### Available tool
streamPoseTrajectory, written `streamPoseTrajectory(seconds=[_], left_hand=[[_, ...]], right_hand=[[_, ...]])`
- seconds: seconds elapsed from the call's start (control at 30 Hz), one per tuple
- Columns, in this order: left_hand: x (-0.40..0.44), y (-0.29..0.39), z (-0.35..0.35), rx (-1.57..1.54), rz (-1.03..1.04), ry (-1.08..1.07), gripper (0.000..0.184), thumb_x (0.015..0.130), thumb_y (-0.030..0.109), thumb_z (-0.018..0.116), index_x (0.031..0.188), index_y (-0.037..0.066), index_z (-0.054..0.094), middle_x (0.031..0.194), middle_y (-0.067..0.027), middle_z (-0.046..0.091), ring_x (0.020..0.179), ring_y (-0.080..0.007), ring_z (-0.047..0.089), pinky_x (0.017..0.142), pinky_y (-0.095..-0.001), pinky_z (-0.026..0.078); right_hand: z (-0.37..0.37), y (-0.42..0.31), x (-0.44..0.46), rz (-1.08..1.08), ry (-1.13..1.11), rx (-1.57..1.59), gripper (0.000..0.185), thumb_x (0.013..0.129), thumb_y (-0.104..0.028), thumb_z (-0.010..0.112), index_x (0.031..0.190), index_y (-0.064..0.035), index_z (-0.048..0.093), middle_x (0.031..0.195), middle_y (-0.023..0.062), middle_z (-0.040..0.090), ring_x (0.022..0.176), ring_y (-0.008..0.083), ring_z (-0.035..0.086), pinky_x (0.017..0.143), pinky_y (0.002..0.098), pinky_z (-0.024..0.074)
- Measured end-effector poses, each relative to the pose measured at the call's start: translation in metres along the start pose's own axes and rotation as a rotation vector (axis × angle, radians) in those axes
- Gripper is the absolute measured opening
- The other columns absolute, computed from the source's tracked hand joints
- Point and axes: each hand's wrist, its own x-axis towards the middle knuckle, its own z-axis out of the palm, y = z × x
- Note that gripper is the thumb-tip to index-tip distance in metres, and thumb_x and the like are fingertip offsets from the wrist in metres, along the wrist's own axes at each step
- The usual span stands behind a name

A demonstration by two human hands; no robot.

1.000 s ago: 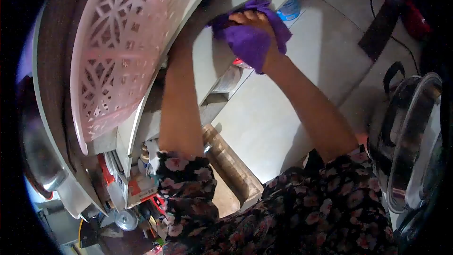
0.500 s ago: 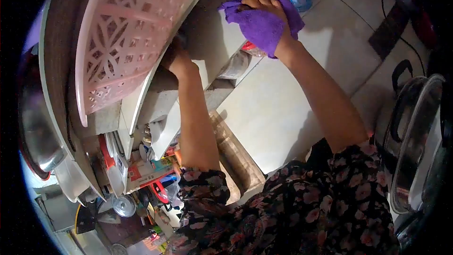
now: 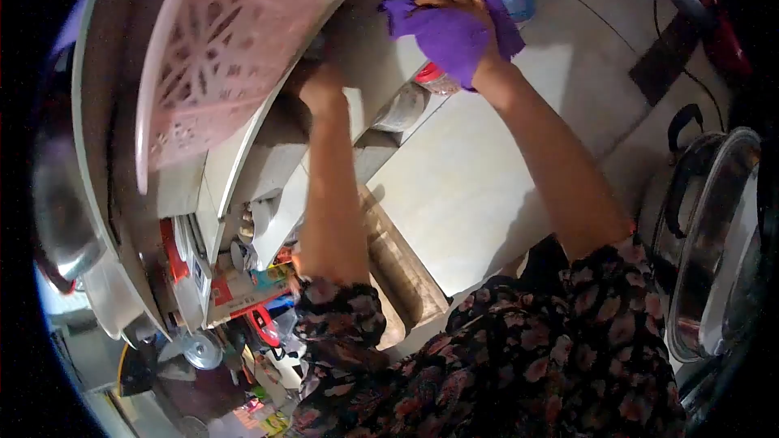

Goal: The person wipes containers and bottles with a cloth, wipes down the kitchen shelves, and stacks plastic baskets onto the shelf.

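Observation:
My right hand is closed over a bunched purple cloth, which lies on the white shelf board. Its fingertips show at the top of the cloth. My left hand reaches in beneath the shelf edge beside the pink perforated basket; its fingers are in shadow and blurred. Just below the cloth, a jar with a red lid stands in the lower compartment.
Large metal pots stand at the right. A wooden tray lies on the tiled floor. Boxes and a metal lid crowd the lower left. A blue container is behind the cloth.
My right hand and the cloth have shifted slightly up and right since the first frame. My left forearm has moved right, with its wrist now showing at the shelf edge. The basket appears higher.

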Motion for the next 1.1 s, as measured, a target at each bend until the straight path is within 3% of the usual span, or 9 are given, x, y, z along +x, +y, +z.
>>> streamPoseTrajectory(seconds=[0.17, 0.23, 0.3, 0.4, 0.57, 0.63, 1.03, 1.07, 1.1], left_hand=[[-0.171, 0.071, 0.037, 0.29, 0.124, 0.142, 0.059, 0.065, 0.012, 0.07, 0.112, -0.004, 0.039, 0.104, -0.0153, 0.046, 0.097, -0.0226, 0.048, 0.084, -0.0337, 0.04], [-0.213, 0.068, 0.03, 0.304, 0.115, 0.138, 0.064, 0.064, 0.015, 0.071, 0.115, -0.003, 0.037, 0.105, -0.0155, 0.046, 0.097, -0.0254, 0.049, 0.084, -0.0351, 0.041], [-0.245, 0.064, 0.016, 0.454, 0.078, 0.135, 0.066, 0.062, 0.014, 0.072, 0.116, -0.001, 0.037, 0.105, -0.017, 0.045, 0.096, -0.0303, 0.05, 0.083, -0.0367, 0.041], [-0.274, 0.067, 0.002, 0.61, 0.091, 0.169, 0.067, 0.061, 0.01, 0.072, 0.117, 0.0, 0.037, 0.105, -0.0169, 0.046, 0.098, -0.0309, 0.049, 0.084, -0.0374, 0.04], [-0.308, 0.057, -0.02, 0.956, 0.255, 0.145, 0.064, 0.058, 0.013, 0.071, 0.112, -0.002, 0.04, 0.102, -0.0221, 0.048, 0.096, -0.0402, 0.046, 0.084, -0.0443, 0.039], [-0.323, 0.06, -0.025, 0.997, 0.214, 0.14, 0.063, 0.057, 0.013, 0.071, 0.109, -0.003, 0.04, 0.102, -0.0221, 0.048, 0.095, -0.0415, 0.046, 0.083, -0.0455, 0.04], [-0.382, 0.057, -0.051, 0.099, -0.444, -0.12, 0.069, 0.063, 0.015, 0.069, 0.12, -0.002, 0.034, 0.105, -0.0175, 0.054, 0.093, -0.029, 0.056, 0.081, -0.0372, 0.044], [-0.381, 0.057, -0.055, 0.094, -0.441, -0.102, 0.069, 0.063, 0.015, 0.069, 0.12, -0.002, 0.034, 0.105, -0.0175, 0.054, 0.093, -0.029, 0.056, 0.081, -0.0372, 0.044], [-0.38, 0.059, -0.059, -0.023, -0.454, -0.144, 0.071, 0.063, 0.016, 0.07, 0.121, -0.003, 0.035, 0.108, -0.0161, 0.054, 0.094, -0.0263, 0.056, 0.082, -0.0359, 0.044]], right_hand=[[-0.03, -0.038, 0.003, -0.07, -0.304, -0.215, 0.014, 0.066, -0.02, 0.058, 0.077, -0.0136, 0.064, 0.084, 0.0046, 0.061, 0.085, 0.023, 0.056, 0.078, 0.0395, 0.0426], [-0.043, -0.067, -0.01, -0.04, -0.12, 0.017, 0.013, 0.067, -0.019, 0.058, 0.074, -0.0102, 0.064, 0.082, 0.0069, 0.062, 0.077, 0.0245, 0.059, 0.073, 0.0365, 0.0453], [-0.053, -0.098, -0.016, 0.326, -0.269, 1.065, 0.013, 0.071, -0.017, 0.056, 0.077, -0.0073, 0.064, 0.081, 0.0089, 0.062, 0.075, 0.0252, 0.059, 0.07, 0.0341, 0.0462], [-0.077, -0.137, -0.005, 0.157, -0.543, 1.197, 0.016, 0.077, -0.018, 0.053, 0.084, -0.0062, 0.062, 0.084, 0.0095, 0.062, 0.079, 0.0242, 0.06, 0.072, 0.0333, 0.0457], [-0.118, -0.207, -0.054, 0.136, -1.072, 0.59, 0.045, 0.071, -0.024, 0.059, 0.112, -0.0062, 0.051, 0.102, 0.0142, 0.057, 0.088, 0.0324, 0.056, 0.075, 0.0376, 0.0458], [-0.068, -0.195, -0.108, -0.283, -0.874, 0.59, 0.045, 0.069, -0.025, 0.059, 0.11, -0.0109, 0.049, 0.097, 0.0136, 0.058, 0.08, 0.0353, 0.056, 0.066, 0.0429, 0.0466], [-0.077, -0.218, -0.098, -0.584, -1.144, 0.479, 0.017, 0.071, -0.023, 0.051, 0.083, -0.0108, 0.05, 0.076, 0.0074, 0.057, 0.071, 0.0303, 0.055, 0.063, 0.037, 0.043], [-0.076, -0.215, -0.1, -0.408, -1.169, 0.839, 0.019, 0.078, -0.027, 0.047, 0.083, -0.0088, 0.05, 0.077, 0.0073, 0.059, 0.07, 0.0263, 0.056, 0.064, 0.0349, 0.0421], [-0.077, -0.216, -0.102, 0.336, -1.552, 1.251, 0.024, 0.085, -0.03, 0.043, 0.084, -0.0082, 0.052, 0.083, 0.0069, 0.059, 0.077, 0.0203, 0.056, 0.067, 0.0332, 0.0419]])
